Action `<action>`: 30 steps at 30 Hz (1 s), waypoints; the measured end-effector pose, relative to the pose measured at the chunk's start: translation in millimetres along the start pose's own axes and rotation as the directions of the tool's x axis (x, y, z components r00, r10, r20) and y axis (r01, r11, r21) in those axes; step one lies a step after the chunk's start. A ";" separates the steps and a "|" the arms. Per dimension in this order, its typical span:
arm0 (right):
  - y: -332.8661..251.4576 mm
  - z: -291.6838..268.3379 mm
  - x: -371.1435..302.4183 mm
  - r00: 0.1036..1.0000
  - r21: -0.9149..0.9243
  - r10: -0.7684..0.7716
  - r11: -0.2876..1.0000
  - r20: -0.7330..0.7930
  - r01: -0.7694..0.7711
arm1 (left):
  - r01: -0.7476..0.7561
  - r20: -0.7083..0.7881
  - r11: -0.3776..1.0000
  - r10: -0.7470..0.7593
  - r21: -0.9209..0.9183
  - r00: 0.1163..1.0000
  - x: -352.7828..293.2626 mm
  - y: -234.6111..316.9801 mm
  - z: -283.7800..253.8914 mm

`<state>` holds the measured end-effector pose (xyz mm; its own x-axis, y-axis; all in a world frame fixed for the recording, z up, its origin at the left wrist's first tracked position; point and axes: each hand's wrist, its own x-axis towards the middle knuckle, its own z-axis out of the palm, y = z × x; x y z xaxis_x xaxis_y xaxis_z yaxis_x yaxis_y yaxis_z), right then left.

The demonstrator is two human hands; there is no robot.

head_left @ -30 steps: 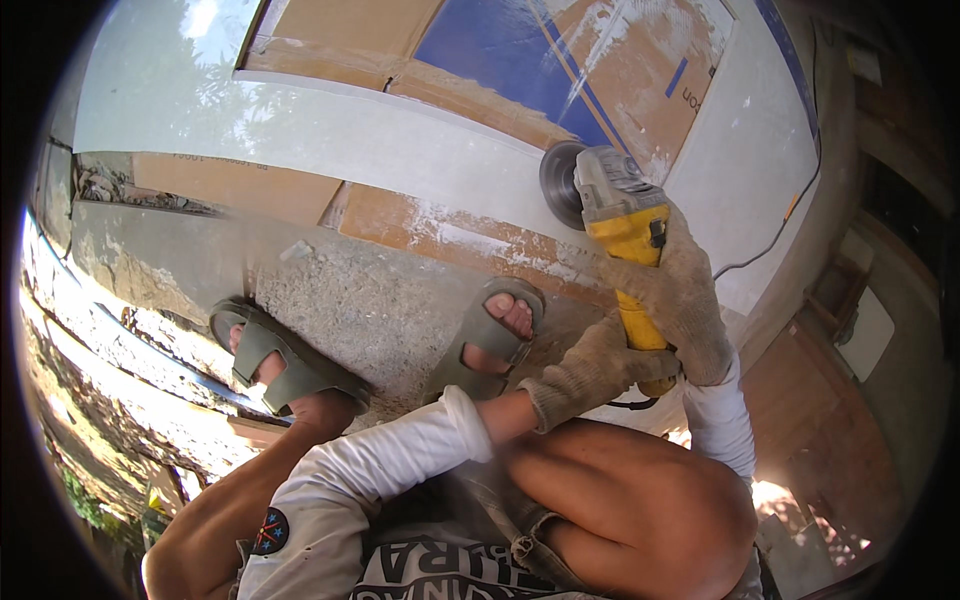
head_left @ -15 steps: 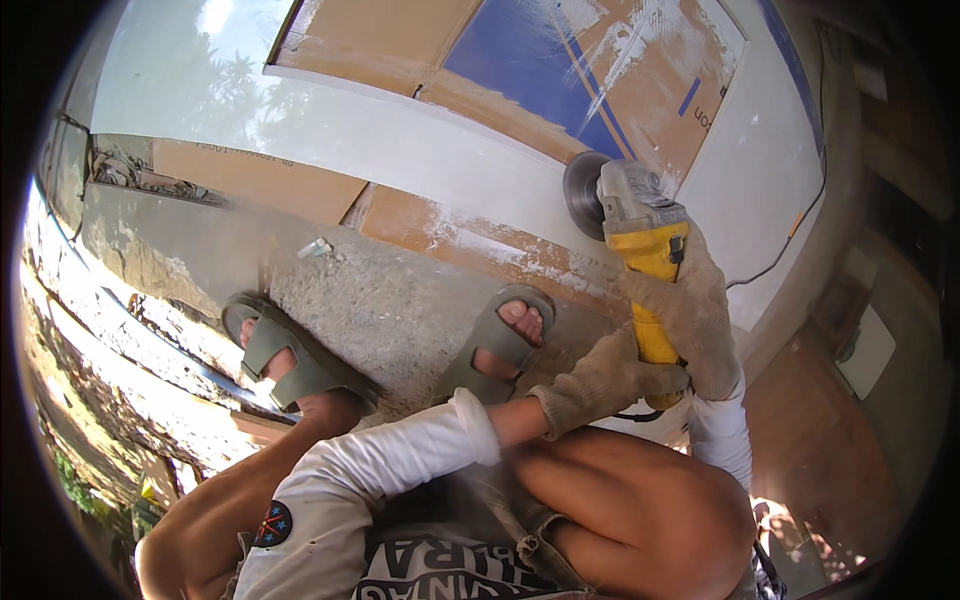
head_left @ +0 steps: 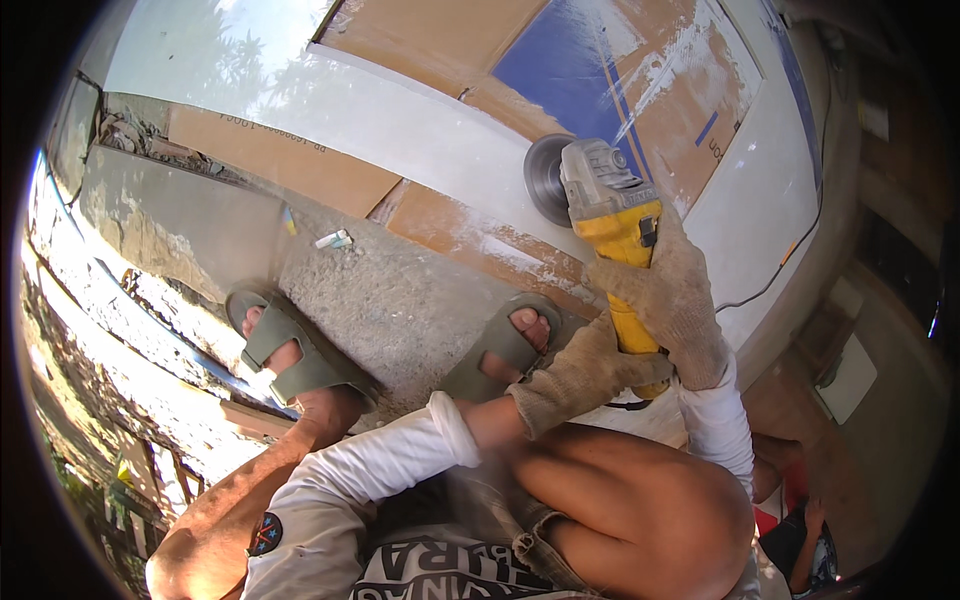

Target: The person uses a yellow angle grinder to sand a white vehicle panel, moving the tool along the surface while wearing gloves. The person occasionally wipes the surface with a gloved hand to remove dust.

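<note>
A yellow angle grinder [head_left: 628, 318] with a grey head slants across the middle right. Its round disc [head_left: 546, 180], blurred as if spinning, lies against or just over the white panel [head_left: 470, 125]; I cannot tell if they touch. My right hand [head_left: 672, 295], in a dusty beige knit glove, is wrapped round the body behind the head. Lower down, my left hand [head_left: 585, 372], gloved alike, closes on the tail end of the tool. Brown cardboard [head_left: 400, 30] and a blue patch [head_left: 550, 75], both smeared with white, fill the panel's recess.
My sandalled feet [head_left: 300, 350] rest on rough concrete [head_left: 350, 290] below the panel. A cardboard strip [head_left: 280, 160] lies along its near edge. A dark cord [head_left: 770, 270] with an orange piece curves at the right. Part of another person [head_left: 800, 530] shows at lower right.
Both hands and the grinder have shifted left and slightly up in the picture, as the view itself moved. Another person's limbs now show at lower right.
</note>
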<state>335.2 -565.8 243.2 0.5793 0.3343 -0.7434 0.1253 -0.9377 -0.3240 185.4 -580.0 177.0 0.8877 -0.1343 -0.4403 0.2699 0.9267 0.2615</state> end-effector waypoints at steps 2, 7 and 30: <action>-0.7 0.5 0.5 1.000 0.014 -0.027 1.000 0.010 0.026 | 0.000 0.003 0.999 0.000 0.041 1.000 0.7 0.3 -1.6; -1.0 -0.7 -0.5 0.999 0.035 -0.051 0.998 0.014 0.051 | 0.013 0.005 0.999 -0.013 0.036 1.000 1.3 -0.9 -3.0; 35.3 -5.1 -10.6 0.999 0.159 -0.044 0.986 -0.028 0.048 | 0.110 0.045 0.992 -0.113 0.069 0.993 4.6 -16.4 7.2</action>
<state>337.6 -602.9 242.7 0.5952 0.3723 -0.7121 0.0232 -0.8938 -0.4478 187.7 -598.3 176.9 0.8673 -0.2538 -0.4281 0.3908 0.8800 0.2699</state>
